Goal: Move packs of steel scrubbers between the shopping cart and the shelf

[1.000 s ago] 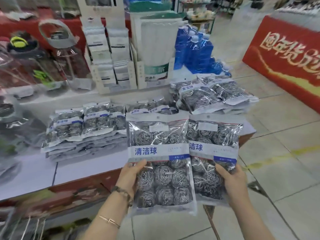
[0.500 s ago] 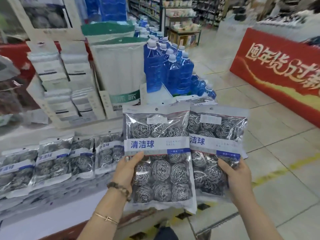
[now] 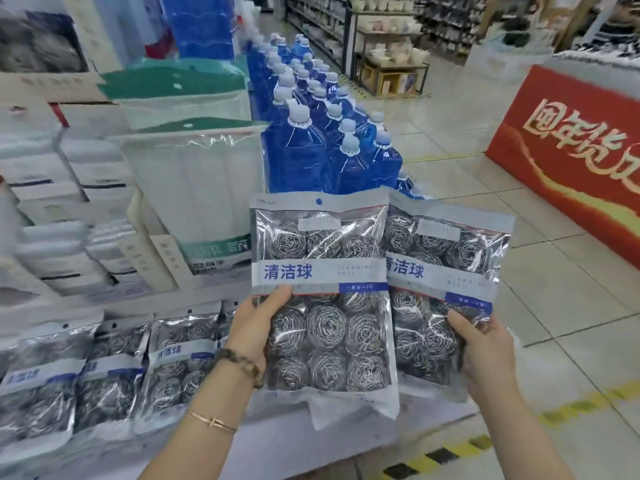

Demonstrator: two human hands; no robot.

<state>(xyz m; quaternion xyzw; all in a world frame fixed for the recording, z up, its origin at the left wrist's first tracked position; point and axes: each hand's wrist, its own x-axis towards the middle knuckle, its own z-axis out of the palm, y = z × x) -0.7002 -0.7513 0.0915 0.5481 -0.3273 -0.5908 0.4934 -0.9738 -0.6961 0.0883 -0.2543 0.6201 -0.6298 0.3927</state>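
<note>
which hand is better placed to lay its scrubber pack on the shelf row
Probably left. The left hand grips the front silver steel-scrubber pack, nearest the row of matching packs lying on the white shelf. The right hand holds the second pack behind it, toward the tiled aisle.

right pack (image 3: 446,271): left edge hidden by left pack (image 3: 322,289) | left hand (image 3: 252,327), right hand (image 3: 485,351): fingers hidden behind packs | packs (image 3: 110,368) at left end of shelf (image 3: 346,441): blurred, cut off | banner (image 3: 571,161): cut off right | small print (image 3: 356,268): unreadable
</note>
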